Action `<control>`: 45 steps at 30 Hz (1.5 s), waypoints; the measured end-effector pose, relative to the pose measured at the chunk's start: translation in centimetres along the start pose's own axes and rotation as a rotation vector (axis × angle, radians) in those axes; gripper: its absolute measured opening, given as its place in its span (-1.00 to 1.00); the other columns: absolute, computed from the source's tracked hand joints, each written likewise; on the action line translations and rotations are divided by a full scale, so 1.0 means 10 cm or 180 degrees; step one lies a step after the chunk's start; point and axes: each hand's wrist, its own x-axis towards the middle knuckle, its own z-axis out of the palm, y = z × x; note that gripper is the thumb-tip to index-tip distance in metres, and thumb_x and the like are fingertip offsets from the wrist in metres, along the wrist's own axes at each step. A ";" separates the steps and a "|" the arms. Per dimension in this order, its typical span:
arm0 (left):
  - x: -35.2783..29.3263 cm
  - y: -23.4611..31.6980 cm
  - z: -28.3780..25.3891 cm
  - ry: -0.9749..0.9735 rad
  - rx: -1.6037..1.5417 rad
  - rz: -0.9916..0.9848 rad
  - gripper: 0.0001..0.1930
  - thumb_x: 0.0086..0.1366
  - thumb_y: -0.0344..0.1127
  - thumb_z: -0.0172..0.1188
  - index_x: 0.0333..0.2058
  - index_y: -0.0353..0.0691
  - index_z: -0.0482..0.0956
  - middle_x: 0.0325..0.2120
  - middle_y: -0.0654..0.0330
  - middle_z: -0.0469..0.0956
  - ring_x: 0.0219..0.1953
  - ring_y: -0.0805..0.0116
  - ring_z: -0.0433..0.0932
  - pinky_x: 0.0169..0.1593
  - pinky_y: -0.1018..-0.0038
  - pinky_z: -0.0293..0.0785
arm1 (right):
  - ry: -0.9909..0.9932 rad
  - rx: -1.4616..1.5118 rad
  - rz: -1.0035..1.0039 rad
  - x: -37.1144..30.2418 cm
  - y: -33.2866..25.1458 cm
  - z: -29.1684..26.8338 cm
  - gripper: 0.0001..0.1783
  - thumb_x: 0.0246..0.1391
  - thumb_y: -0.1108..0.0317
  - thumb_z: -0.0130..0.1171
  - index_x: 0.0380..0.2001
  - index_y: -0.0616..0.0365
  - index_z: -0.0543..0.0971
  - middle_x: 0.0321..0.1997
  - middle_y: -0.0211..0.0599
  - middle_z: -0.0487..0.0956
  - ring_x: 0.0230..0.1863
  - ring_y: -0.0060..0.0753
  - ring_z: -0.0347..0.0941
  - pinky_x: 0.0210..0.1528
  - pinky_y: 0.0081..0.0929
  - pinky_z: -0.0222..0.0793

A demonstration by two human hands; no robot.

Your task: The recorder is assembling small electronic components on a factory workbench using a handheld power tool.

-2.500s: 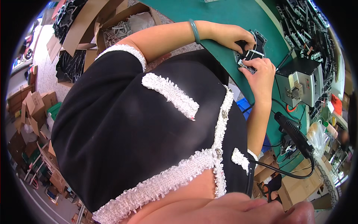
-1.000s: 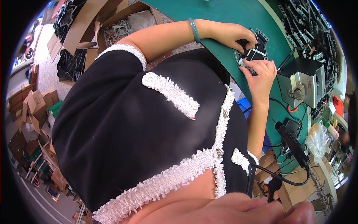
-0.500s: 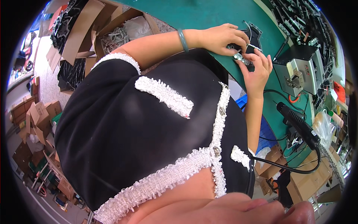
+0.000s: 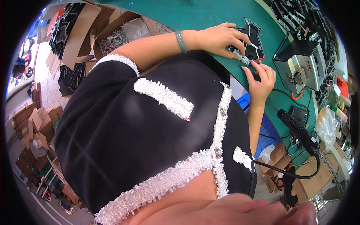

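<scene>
Over the green workbench, my left hand (image 4: 219,40), a bangle on its wrist, grips one end of a small silvery metal piece (image 4: 242,57) between thumb and fingers. Close by its other end is my right hand (image 4: 262,79), thumb and index finger apart. An orange-brown strip (image 4: 260,59) shows just past the right fingertips; whether they touch it I cannot tell. Beyond the hands lies a black plastic housing (image 4: 255,34) with a white cord (image 4: 253,45) across it. My left fingers partly cover the housing.
Right of my hands stands a black and silver bench machine (image 4: 303,67). Nearer is a corded black electric screwdriver (image 4: 298,131). Several black frames (image 4: 290,17) crowd the far right edge. An open carton (image 4: 150,26) of parts and a blue crate (image 4: 266,131) flank the bench (image 4: 176,15).
My right hand has drawn back to the right, away from my left fingers. More of the metal piece now shows, and the orange-brown strip has come into sight.
</scene>
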 end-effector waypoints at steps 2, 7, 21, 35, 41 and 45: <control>0.02 -0.02 0.03 -0.0092 -0.0054 -0.0025 -0.82 0.12 -0.24 0.30 -0.25 0.07 0.61 0.09 0.31 0.45 0.18 0.35 0.38 0.28 -0.01 0.09 | 0.0081 -0.0081 -0.0087 0.00 0.05 0.07 -0.72 -0.28 0.36 0.49 -0.38 0.06 0.69 -0.38 -0.43 0.54 -0.33 -0.39 0.40 -0.28 -0.46 0.35; 0.04 -0.01 0.06 0.0033 0.0117 0.0135 -0.84 0.14 -0.21 0.30 -0.28 0.04 0.61 0.09 0.28 0.44 0.19 0.32 0.37 0.26 0.02 0.12 | -0.0221 -0.0022 0.0069 0.09 0.06 -0.01 -0.77 -0.22 0.36 0.45 -0.39 0.07 0.69 -0.38 -0.44 0.55 -0.33 -0.40 0.43 -0.30 -0.48 0.34; 0.03 0.10 0.12 0.0164 0.0212 0.0050 -0.79 0.15 -0.12 0.30 -0.23 0.08 0.64 0.06 0.28 0.46 0.22 0.31 0.35 0.22 -0.02 0.14 | -0.0535 0.0040 0.0264 0.10 0.04 -0.08 -0.80 -0.19 0.35 0.42 -0.39 0.09 0.69 -0.50 -0.45 0.56 -0.41 -0.44 0.44 -0.25 -0.47 0.29; 0.00 0.16 0.13 0.0119 0.0423 -0.0155 -0.79 0.16 -0.14 0.28 -0.20 0.16 0.64 0.09 0.31 0.42 0.25 0.28 0.30 0.26 -0.13 0.09 | 0.0184 0.0688 0.0513 -0.19 -0.18 -0.47 -0.82 -0.10 0.45 0.34 -0.35 0.23 0.63 -0.51 -0.33 0.53 -0.45 -0.50 0.43 -0.29 -0.50 0.37; 0.04 0.12 0.12 0.0234 0.0202 -0.0055 -0.82 0.16 -0.11 0.23 -0.25 0.12 0.63 0.02 0.30 0.42 0.14 0.33 0.39 0.26 -0.24 0.01 | 0.2627 0.0982 0.0687 -0.65 0.02 -1.12 -0.74 -0.03 0.67 0.08 -0.19 0.37 0.51 -0.31 -0.06 0.59 -0.31 -0.27 0.52 -0.16 -0.39 0.47; 0.09 0.29 0.11 0.0011 0.0088 -0.0170 -0.79 0.11 -0.22 0.31 -0.24 0.07 0.63 0.07 0.29 0.40 0.21 0.28 0.32 0.28 -0.21 0.00 | 0.2223 0.1259 0.0858 -0.29 0.08 -1.18 -0.45 0.06 0.61 0.04 0.13 0.43 0.18 -0.31 -0.05 0.57 -0.36 -0.28 0.52 -0.16 -0.28 0.50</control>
